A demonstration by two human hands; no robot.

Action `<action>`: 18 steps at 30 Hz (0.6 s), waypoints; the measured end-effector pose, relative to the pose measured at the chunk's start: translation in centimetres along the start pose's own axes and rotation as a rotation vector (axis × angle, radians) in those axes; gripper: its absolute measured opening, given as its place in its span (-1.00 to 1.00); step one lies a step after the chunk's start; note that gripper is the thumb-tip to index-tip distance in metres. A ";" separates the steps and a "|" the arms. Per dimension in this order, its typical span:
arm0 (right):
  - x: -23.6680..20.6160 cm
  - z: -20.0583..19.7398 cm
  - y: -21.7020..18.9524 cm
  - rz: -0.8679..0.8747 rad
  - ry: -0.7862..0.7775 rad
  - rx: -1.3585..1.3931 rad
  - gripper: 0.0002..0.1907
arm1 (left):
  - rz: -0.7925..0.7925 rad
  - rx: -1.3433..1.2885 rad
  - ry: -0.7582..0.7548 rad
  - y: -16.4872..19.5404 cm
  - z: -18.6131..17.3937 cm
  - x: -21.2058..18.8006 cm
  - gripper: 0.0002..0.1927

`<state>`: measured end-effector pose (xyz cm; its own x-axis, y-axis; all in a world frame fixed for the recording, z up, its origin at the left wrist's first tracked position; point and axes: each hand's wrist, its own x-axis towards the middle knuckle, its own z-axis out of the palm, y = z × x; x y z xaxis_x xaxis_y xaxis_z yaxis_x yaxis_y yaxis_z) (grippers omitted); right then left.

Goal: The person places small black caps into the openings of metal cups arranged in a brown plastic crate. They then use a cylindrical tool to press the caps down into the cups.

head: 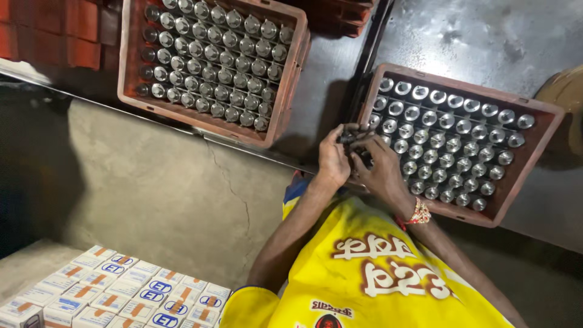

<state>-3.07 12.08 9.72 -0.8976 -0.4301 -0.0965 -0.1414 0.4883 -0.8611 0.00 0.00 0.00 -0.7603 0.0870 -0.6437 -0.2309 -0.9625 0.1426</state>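
**Both hands on one small dark part, at near-left corner of right crate**

Left hand and right hand together, fingers closed round small dark cylindrical part. Held over near-left corner of red-brown plastic crate. Shiny metal-capped cylinders filling nearly every slot. Second crate, likewise full, well apart on dark counter. Judged late stage; little left to fill.

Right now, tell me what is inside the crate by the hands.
The crate holds rows of silver-capped tubes. Both hands, left and right, cover its near corner.
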 end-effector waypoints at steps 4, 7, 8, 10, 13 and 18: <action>0.6 1.7 0.1 0.083 0.006 -0.018 -0.76 | -0.029 0.036 0.053 1.2 -1.8 0.9 -0.64; 1.4 1.0 2.3 0.163 0.182 -0.024 -0.84 | 0.040 -0.043 -0.014 1.7 -2.2 2.4 -0.67; 1.9 0.2 3.4 0.175 0.257 -0.014 -0.87 | 0.085 -0.101 -0.050 2.1 -2.3 2.9 -0.68; 3.7 -0.8 5.8 0.341 0.233 -0.133 -0.85 | 0.083 -0.126 -0.049 3.2 -2.4 3.6 -0.69; 4.5 -0.8 8.5 0.416 0.135 -0.157 -0.87 | 0.046 -0.151 -0.057 3.7 -1.9 4.8 -0.69; 6.4 0.7 10.2 0.389 0.134 -0.314 -0.73 | 0.017 -0.174 -0.113 4.2 -0.9 5.4 -0.69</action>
<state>-10.00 13.73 0.01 -0.9514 -0.0804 -0.2974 0.1134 0.8062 -0.5807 -4.52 -3.81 -3.49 -0.8287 0.0897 -0.5525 -0.1171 -0.9930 0.0145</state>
